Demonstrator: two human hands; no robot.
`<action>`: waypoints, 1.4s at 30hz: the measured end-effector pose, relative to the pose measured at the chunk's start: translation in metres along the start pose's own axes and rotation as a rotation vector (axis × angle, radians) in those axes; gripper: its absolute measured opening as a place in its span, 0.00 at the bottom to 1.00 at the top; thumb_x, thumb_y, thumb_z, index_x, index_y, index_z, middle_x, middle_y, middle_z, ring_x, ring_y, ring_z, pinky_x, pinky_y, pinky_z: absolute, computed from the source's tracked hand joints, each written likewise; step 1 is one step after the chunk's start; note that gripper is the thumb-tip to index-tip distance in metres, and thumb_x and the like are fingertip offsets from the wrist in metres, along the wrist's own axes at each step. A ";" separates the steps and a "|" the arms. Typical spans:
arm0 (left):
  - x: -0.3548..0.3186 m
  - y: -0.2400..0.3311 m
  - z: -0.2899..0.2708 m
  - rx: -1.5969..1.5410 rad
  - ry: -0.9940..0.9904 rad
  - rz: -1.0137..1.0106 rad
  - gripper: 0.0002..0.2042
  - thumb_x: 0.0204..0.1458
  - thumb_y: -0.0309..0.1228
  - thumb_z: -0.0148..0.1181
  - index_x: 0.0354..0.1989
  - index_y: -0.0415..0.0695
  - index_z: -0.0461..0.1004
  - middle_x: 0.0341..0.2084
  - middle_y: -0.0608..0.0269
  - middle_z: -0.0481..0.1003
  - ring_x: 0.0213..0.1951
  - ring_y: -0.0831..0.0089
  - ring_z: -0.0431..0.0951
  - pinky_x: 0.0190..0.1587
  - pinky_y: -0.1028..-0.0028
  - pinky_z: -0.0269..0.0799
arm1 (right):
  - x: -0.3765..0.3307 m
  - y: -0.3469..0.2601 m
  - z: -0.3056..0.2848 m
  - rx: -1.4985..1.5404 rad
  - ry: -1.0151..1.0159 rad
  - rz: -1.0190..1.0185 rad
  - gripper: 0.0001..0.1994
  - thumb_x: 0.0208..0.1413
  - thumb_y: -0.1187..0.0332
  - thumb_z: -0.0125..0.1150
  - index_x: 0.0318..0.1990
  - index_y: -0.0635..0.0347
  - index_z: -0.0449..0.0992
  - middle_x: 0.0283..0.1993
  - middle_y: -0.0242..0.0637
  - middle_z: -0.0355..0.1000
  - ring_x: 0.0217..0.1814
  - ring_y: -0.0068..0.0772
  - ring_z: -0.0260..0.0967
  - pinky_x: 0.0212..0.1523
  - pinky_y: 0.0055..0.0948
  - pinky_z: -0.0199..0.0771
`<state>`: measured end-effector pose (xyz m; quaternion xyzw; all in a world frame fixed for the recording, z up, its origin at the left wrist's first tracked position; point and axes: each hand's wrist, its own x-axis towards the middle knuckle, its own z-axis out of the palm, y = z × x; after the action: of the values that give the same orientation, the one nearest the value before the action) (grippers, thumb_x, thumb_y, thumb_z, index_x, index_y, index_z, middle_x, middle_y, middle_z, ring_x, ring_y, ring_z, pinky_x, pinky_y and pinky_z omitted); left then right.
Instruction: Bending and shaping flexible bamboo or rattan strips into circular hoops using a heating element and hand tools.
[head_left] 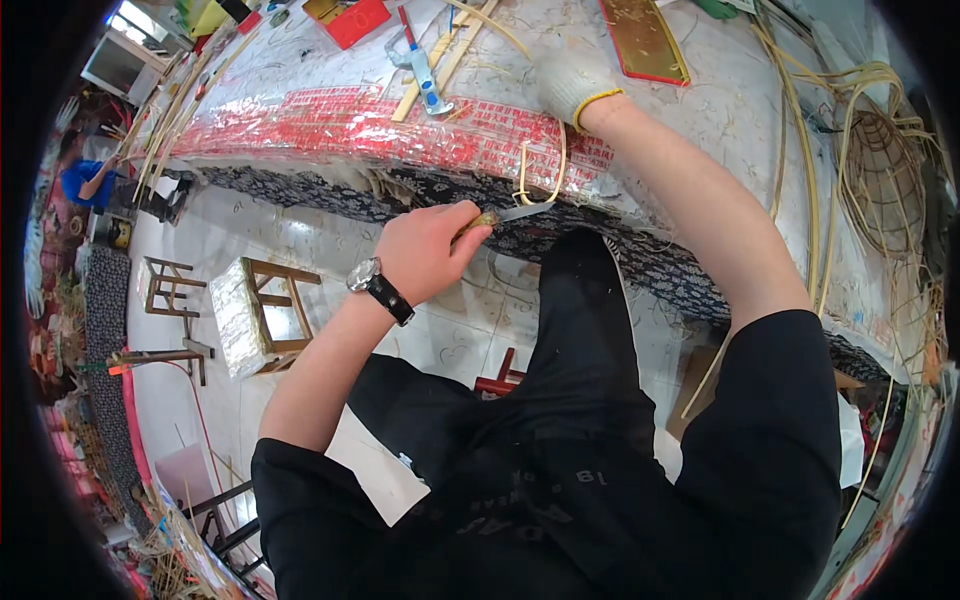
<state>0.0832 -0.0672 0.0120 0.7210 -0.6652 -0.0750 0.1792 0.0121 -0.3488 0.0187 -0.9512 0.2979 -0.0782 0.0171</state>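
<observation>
My left hand (432,248), bare and with a watch on its wrist, is closed round the handle of a knife. The knife's blade (525,211) points right, against the bottom of a bent, pale bamboo strip (561,165) that loops over the table's front edge. In a white knitted glove with a yellow cuff, my right hand (572,88) rests over the tabletop, curled on the strip. A length of the strip shows beyond the glove; its fingertips are partly hidden.
On the table (290,75) lie a blue-and-grey clamp-like tool (425,78), a red box (347,20) and a red-rimmed tray (645,40). A woven basket (880,170) and long strips lie at right. Stools (262,315) stand at left; a person in blue (85,182) sits farther off.
</observation>
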 end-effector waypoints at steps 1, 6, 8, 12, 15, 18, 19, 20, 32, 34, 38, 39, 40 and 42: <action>-0.004 0.004 0.003 -0.023 0.020 -0.033 0.11 0.60 0.40 0.55 0.33 0.45 0.71 0.25 0.56 0.75 0.30 0.51 0.77 0.31 0.56 0.71 | -0.002 0.000 0.004 0.000 -0.010 -0.004 0.14 0.52 0.65 0.56 0.42 0.61 0.81 0.39 0.53 0.79 0.43 0.53 0.78 0.45 0.47 0.77; -0.014 0.030 0.012 -0.104 0.080 -0.194 0.12 0.59 0.39 0.57 0.32 0.43 0.70 0.23 0.51 0.76 0.29 0.47 0.77 0.30 0.53 0.70 | -0.001 0.006 0.010 -0.017 0.078 -0.052 0.14 0.52 0.65 0.55 0.42 0.62 0.80 0.38 0.53 0.79 0.41 0.54 0.78 0.45 0.47 0.77; -0.017 0.040 0.020 -0.132 0.085 -0.250 0.12 0.58 0.39 0.58 0.32 0.43 0.70 0.23 0.50 0.76 0.29 0.46 0.77 0.30 0.52 0.70 | -0.003 0.008 0.011 -0.016 0.115 -0.064 0.15 0.52 0.65 0.55 0.42 0.63 0.80 0.38 0.54 0.79 0.41 0.54 0.78 0.45 0.46 0.76; -0.018 0.063 0.032 -0.212 0.167 -0.318 0.13 0.58 0.39 0.58 0.30 0.41 0.69 0.23 0.45 0.76 0.30 0.43 0.77 0.30 0.50 0.70 | 0.000 0.007 0.005 0.003 0.049 -0.032 0.15 0.54 0.67 0.53 0.43 0.62 0.82 0.41 0.53 0.79 0.43 0.52 0.79 0.47 0.46 0.77; -0.026 0.074 0.032 -0.293 0.199 -0.451 0.14 0.59 0.40 0.57 0.30 0.41 0.70 0.23 0.44 0.76 0.30 0.41 0.77 0.31 0.49 0.71 | 0.008 -0.003 0.005 -0.085 0.044 -0.059 0.16 0.56 0.68 0.51 0.46 0.62 0.81 0.47 0.54 0.78 0.50 0.48 0.77 0.52 0.43 0.75; -0.042 0.070 0.042 -0.271 0.304 -0.519 0.14 0.60 0.40 0.55 0.32 0.41 0.72 0.23 0.44 0.76 0.30 0.41 0.77 0.31 0.48 0.73 | 0.010 -0.019 -0.003 0.086 0.447 -0.115 0.16 0.61 0.70 0.47 0.53 0.60 0.77 0.55 0.55 0.71 0.57 0.50 0.68 0.61 0.40 0.66; -0.041 0.068 0.046 -0.289 0.284 -0.507 0.15 0.58 0.41 0.57 0.32 0.40 0.72 0.24 0.43 0.76 0.30 0.41 0.77 0.32 0.50 0.72 | 0.014 -0.010 0.012 0.269 0.700 -0.324 0.16 0.64 0.69 0.46 0.55 0.59 0.76 0.57 0.54 0.71 0.58 0.51 0.67 0.64 0.40 0.63; -0.033 0.074 0.047 -0.304 0.267 -0.514 0.15 0.58 0.42 0.57 0.32 0.40 0.72 0.24 0.43 0.75 0.30 0.41 0.77 0.31 0.49 0.72 | -0.005 -0.010 -0.021 0.067 0.715 -0.262 0.18 0.66 0.68 0.44 0.59 0.61 0.73 0.59 0.52 0.71 0.63 0.48 0.65 0.66 0.39 0.62; -0.036 0.085 0.059 -0.328 0.367 -0.582 0.15 0.60 0.41 0.55 0.33 0.40 0.71 0.22 0.43 0.76 0.29 0.41 0.77 0.32 0.49 0.73 | 0.003 0.013 0.029 0.134 0.401 -0.089 0.14 0.52 0.71 0.53 0.43 0.70 0.78 0.41 0.62 0.75 0.43 0.65 0.73 0.47 0.52 0.72; -0.036 0.085 0.059 -0.345 0.360 -0.588 0.15 0.60 0.41 0.55 0.33 0.40 0.71 0.22 0.43 0.76 0.29 0.41 0.77 0.32 0.49 0.73 | -0.007 -0.002 0.009 0.128 0.310 -0.060 0.14 0.52 0.71 0.53 0.43 0.70 0.78 0.42 0.63 0.75 0.45 0.65 0.73 0.49 0.52 0.71; -0.032 0.083 0.058 -0.350 0.358 -0.589 0.15 0.60 0.41 0.55 0.33 0.40 0.71 0.22 0.43 0.76 0.29 0.41 0.77 0.32 0.49 0.73 | -0.008 -0.014 -0.013 0.115 0.152 -0.016 0.15 0.52 0.71 0.56 0.46 0.69 0.77 0.47 0.63 0.74 0.50 0.64 0.71 0.53 0.51 0.70; -0.031 0.082 0.058 -0.345 0.372 -0.597 0.15 0.60 0.41 0.55 0.33 0.40 0.71 0.22 0.43 0.76 0.29 0.41 0.77 0.32 0.49 0.73 | -0.008 -0.011 -0.011 0.104 0.178 -0.024 0.17 0.52 0.69 0.57 0.48 0.69 0.76 0.49 0.62 0.73 0.51 0.63 0.71 0.54 0.50 0.69; -0.030 0.084 0.059 -0.364 0.371 -0.598 0.15 0.60 0.41 0.54 0.33 0.40 0.71 0.23 0.43 0.76 0.30 0.41 0.78 0.33 0.48 0.73 | -0.009 -0.009 -0.006 0.093 0.203 -0.035 0.18 0.53 0.68 0.59 0.50 0.68 0.76 0.50 0.61 0.73 0.53 0.61 0.70 0.55 0.48 0.69; -0.027 0.090 0.061 -0.404 0.382 -0.598 0.14 0.60 0.40 0.54 0.33 0.39 0.72 0.23 0.42 0.76 0.30 0.41 0.78 0.33 0.48 0.73 | 0.018 0.039 0.038 0.101 0.377 -0.119 0.19 0.53 0.69 0.56 0.52 0.67 0.74 0.54 0.60 0.71 0.57 0.59 0.68 0.57 0.48 0.67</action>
<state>-0.0245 -0.0544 -0.0157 0.8340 -0.3527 -0.1179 0.4076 0.0103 -0.3914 -0.0195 -0.9336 0.2350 -0.2706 0.0042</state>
